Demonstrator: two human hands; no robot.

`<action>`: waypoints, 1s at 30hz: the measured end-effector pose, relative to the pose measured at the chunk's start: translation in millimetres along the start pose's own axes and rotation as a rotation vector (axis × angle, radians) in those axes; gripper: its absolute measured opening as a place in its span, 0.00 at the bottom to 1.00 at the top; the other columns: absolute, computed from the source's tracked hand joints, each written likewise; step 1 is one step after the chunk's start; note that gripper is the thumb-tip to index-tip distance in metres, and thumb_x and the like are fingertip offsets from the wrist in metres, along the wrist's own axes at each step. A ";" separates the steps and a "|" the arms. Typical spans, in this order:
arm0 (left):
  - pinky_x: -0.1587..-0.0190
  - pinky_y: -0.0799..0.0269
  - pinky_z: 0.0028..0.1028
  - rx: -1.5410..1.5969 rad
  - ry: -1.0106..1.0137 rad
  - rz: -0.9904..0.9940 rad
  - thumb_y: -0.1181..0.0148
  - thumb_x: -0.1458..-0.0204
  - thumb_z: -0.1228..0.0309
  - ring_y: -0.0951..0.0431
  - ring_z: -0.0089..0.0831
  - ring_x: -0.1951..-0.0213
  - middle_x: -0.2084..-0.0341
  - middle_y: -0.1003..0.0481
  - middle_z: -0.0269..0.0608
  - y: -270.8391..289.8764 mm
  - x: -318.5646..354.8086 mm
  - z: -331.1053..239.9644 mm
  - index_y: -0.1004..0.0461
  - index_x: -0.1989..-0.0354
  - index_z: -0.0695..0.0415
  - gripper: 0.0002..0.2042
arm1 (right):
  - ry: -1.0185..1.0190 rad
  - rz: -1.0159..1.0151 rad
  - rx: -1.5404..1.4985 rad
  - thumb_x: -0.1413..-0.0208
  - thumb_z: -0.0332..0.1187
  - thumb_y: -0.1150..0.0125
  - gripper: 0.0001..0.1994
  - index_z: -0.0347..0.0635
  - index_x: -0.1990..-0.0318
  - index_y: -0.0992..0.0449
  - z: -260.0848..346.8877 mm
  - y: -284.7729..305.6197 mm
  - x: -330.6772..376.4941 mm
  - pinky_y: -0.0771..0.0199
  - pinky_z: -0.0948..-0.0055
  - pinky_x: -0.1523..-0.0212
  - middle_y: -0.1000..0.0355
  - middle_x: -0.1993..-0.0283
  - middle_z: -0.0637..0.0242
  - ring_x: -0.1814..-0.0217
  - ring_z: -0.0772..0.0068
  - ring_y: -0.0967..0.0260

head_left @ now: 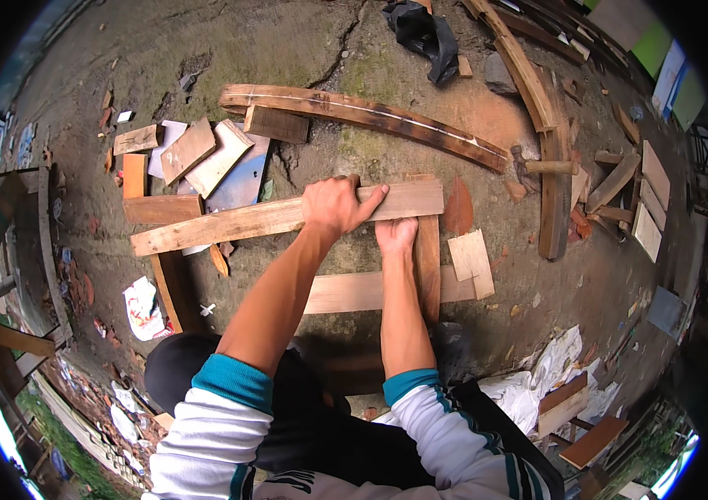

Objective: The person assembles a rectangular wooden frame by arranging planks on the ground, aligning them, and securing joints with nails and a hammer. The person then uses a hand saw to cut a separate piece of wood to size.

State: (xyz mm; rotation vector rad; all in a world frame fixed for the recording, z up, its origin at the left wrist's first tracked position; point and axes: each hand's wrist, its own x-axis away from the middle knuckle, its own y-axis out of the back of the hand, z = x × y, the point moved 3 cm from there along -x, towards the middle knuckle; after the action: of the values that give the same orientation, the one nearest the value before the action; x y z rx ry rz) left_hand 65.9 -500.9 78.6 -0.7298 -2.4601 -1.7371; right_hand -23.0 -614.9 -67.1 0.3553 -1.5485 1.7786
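Note:
A long pale wooden plank (229,225) lies across the ground, tilted slightly up to the right. My left hand (336,205) grips it from above, fingers curled over its far edge. My right hand (396,235) reaches under the plank's near edge, its fingers hidden beneath the wood, so its hold cannot be made out. Under the plank runs a narrow upright board (427,267), and a second flat board (354,293) crosses it closer to me. A small square offcut (471,262) lies just right of them.
A long curved beam (371,115) lies beyond the plank. Short offcuts (195,154) are piled at upper left, more boards (621,179) and a hammer (537,167) at right. Black cloth (425,33) lies at the top, crumpled white sheeting (537,379) at lower right.

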 end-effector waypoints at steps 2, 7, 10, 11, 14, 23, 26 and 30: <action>0.68 0.23 0.41 0.015 -0.001 -0.014 0.50 0.46 0.34 0.17 0.46 0.74 0.81 0.21 0.52 -0.4 0.0 0.0 0.17 0.71 0.55 0.33 | -0.001 -0.011 -0.004 0.31 0.43 0.51 0.20 0.42 0.38 0.31 0.2 -0.7 1.1 0.36 0.55 0.29 0.28 0.39 0.60 0.36 0.59 0.32; 0.68 0.22 0.41 0.013 -0.005 -0.016 0.49 0.47 0.33 0.16 0.46 0.73 0.81 0.21 0.53 -0.7 -1.2 1.2 0.18 0.72 0.56 0.33 | 0.018 -0.108 -0.042 0.29 0.42 0.54 0.21 0.41 0.36 0.32 0.0 -7.5 7.2 0.37 0.54 0.28 0.30 0.37 0.58 0.34 0.58 0.33; 0.67 0.22 0.40 0.009 0.004 -0.010 0.49 0.47 0.34 0.16 0.47 0.73 0.81 0.21 0.53 -1.7 -0.4 4.1 0.18 0.72 0.56 0.33 | 0.014 -0.174 -0.089 0.29 0.37 0.54 0.19 0.34 0.38 0.31 -3.2 -14.0 14.9 0.35 0.54 0.29 0.30 0.36 0.55 0.33 0.57 0.34; 0.68 0.22 0.40 0.016 0.000 -0.016 0.48 0.47 0.34 0.16 0.46 0.73 0.81 0.21 0.53 -1.5 -0.1 3.5 0.18 0.72 0.56 0.33 | 0.017 -0.150 -0.090 0.29 0.36 0.54 0.19 0.34 0.38 0.31 -2.4 -11.6 14.5 0.36 0.54 0.28 0.31 0.36 0.54 0.32 0.56 0.34; 0.69 0.23 0.41 0.027 -0.013 -0.038 0.48 0.47 0.35 0.17 0.47 0.74 0.82 0.21 0.52 -1.6 -0.8 4.1 0.18 0.72 0.56 0.32 | 0.014 -0.102 -0.081 0.30 0.32 0.53 0.16 0.33 0.41 0.30 -1.2 -2.1 17.5 0.31 0.57 0.33 0.28 0.42 0.56 0.39 0.59 0.31; 0.69 0.24 0.41 0.007 -0.003 -0.009 0.48 0.45 0.35 0.17 0.47 0.73 0.81 0.21 0.50 -3.5 -0.6 3.5 0.18 0.72 0.56 0.32 | -0.007 0.129 -0.101 0.32 0.33 0.44 0.05 0.45 0.54 0.26 13.2 45.8 72.1 0.37 0.75 0.64 0.34 0.68 0.73 0.68 0.77 0.39; 0.68 0.24 0.41 0.021 -0.001 -0.023 0.49 0.46 0.34 0.17 0.47 0.73 0.81 0.21 0.50 -3.0 -0.8 7.6 0.18 0.71 0.56 0.32 | -0.063 0.029 0.015 0.32 0.35 0.43 0.06 0.45 0.53 0.26 15.0 46.3 68.6 0.39 0.76 0.65 0.33 0.67 0.73 0.68 0.78 0.39; 0.67 0.23 0.41 0.024 -0.010 -0.003 0.49 0.46 0.34 0.17 0.47 0.72 0.80 0.20 0.51 -1.0 -1.3 -3.5 0.17 0.70 0.56 0.33 | -0.135 0.199 -0.010 0.30 0.39 0.48 0.12 0.44 0.48 0.26 13.0 31.5 16.6 0.30 0.72 0.57 0.27 0.59 0.69 0.62 0.74 0.32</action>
State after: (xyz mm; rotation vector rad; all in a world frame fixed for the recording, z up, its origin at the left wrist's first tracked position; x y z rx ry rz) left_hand 65.8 -504.8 78.7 -0.7344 -2.4855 -1.7054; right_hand -59.2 -621.4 -76.7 0.3312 -1.7388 1.9315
